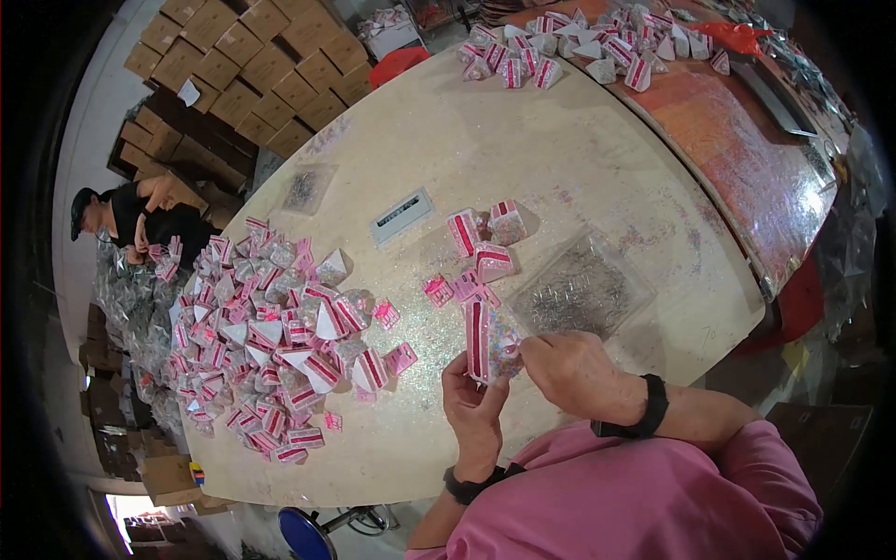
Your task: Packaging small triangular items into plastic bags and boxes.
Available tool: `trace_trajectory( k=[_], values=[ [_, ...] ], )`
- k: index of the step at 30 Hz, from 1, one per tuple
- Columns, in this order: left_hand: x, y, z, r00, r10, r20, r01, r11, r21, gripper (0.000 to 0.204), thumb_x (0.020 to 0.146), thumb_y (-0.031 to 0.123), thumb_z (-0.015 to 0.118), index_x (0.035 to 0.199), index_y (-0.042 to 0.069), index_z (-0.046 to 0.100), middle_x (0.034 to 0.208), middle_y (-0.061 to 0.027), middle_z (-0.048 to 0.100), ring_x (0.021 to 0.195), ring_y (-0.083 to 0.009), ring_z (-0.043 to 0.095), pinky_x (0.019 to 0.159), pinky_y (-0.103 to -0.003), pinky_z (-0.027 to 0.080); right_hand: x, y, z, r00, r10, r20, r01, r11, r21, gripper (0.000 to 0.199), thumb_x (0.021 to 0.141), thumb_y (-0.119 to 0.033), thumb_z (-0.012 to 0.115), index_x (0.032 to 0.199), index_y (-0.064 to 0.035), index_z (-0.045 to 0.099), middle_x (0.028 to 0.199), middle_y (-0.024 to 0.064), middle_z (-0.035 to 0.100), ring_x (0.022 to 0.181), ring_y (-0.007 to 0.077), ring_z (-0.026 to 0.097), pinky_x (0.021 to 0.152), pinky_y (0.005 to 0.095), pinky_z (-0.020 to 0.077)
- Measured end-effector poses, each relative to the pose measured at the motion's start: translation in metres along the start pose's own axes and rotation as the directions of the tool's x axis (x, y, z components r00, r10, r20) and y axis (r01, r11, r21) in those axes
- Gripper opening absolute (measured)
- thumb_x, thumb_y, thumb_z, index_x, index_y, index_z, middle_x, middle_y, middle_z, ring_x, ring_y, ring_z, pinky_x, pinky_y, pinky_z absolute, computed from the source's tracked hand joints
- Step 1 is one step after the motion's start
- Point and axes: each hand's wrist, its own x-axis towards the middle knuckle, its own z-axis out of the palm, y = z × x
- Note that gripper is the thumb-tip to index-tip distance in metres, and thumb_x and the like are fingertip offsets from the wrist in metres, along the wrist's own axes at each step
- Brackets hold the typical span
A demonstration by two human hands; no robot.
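Note:
A cake-slice ornament (478, 341) with red and white layers and a sprinkle-speckled side is upright in my left hand (474, 411), its fingers and thumb closed round the lower end. My right hand (574, 373) is closed in a pinch against the speckled side; whatever lies between its fingertips is too small to make out. Just beyond them sit loose cake slices (492, 261) and pink tags (464, 286). A shallow clear tray (627, 313) of small silvery pieces lies beyond my right hand.
Many tagged cake slices (266, 331) are heaped on the left of the glitter-strewn table (448, 149). More slices (551, 47) lie at the far right. A grey-white rectangular case (401, 217) and a small clear tray (306, 189) rest mid-table. A co-worker (140, 215) is at the left.

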Motion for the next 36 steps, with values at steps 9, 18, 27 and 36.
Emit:
trace_trajectory(
  k=[9, 18, 27, 36],
  values=[
    [-0.003, -0.001, -0.001, 1.0, -0.01, -0.025, 0.011, 1.0, 0.02, 0.045, 0.073, -0.003, 0.061, 0.112, -0.001, 0.037, 0.101, -0.008, 0.048, 0.089, -0.0115, 0.048, 0.074, -0.024, 0.042, -0.001, 0.0, 0.0, 0.999, 0.033, 0.026, -0.032, 0.999, -0.025, 0.009, 0.076, -0.011, 0.052, 0.077, -0.0032, 0.049, 0.062, 0.0118, 0.055, 0.057, 0.0284, 0.057, 0.047, 0.0378, 0.0444],
    [-0.002, -0.005, -0.003, 1.0, 0.007, -0.006, -0.007, 0.998, 0.067, 0.046, 0.073, -0.004, 0.06, 0.113, -0.002, 0.037, 0.104, -0.0087, 0.046, 0.091, -0.0123, 0.048, 0.077, -0.024, 0.042, -0.004, 0.004, 0.002, 1.0, 0.011, 0.026, -0.011, 1.0, 0.006, 0.008, 0.077, -0.01, 0.051, 0.077, -0.0029, 0.049, 0.063, 0.0124, 0.056, 0.058, 0.029, 0.058, 0.048, 0.0388, 0.0444],
    [0.0, -0.01, -0.005, 1.0, 0.018, 0.015, -0.02, 0.992, 0.127, 0.048, 0.072, -0.003, 0.062, 0.113, -0.002, 0.037, 0.104, -0.0091, 0.046, 0.092, -0.013, 0.048, 0.079, -0.025, 0.042, -0.002, 0.006, -0.001, 0.996, 0.054, 0.069, -0.056, 0.998, 0.023, 0.007, 0.077, -0.01, 0.05, 0.078, -0.0022, 0.05, 0.065, 0.0133, 0.056, 0.061, 0.0308, 0.058, 0.05, 0.0399, 0.0445],
    [0.002, -0.012, -0.01, 1.0, -0.01, 0.02, 0.004, 0.962, 0.274, 0.051, 0.07, -0.004, 0.064, 0.113, -0.002, 0.037, 0.105, -0.0093, 0.045, 0.093, -0.0142, 0.049, 0.081, -0.026, 0.043, -0.002, 0.015, 0.002, 0.962, 0.228, 0.153, -0.263, 0.924, 0.279, 0.016, 0.08, -0.01, 0.052, 0.088, 0.0003, 0.043, 0.065, 0.0158, 0.057, 0.056, 0.0292, 0.058, 0.048, 0.0383, 0.0446]
  ],
)
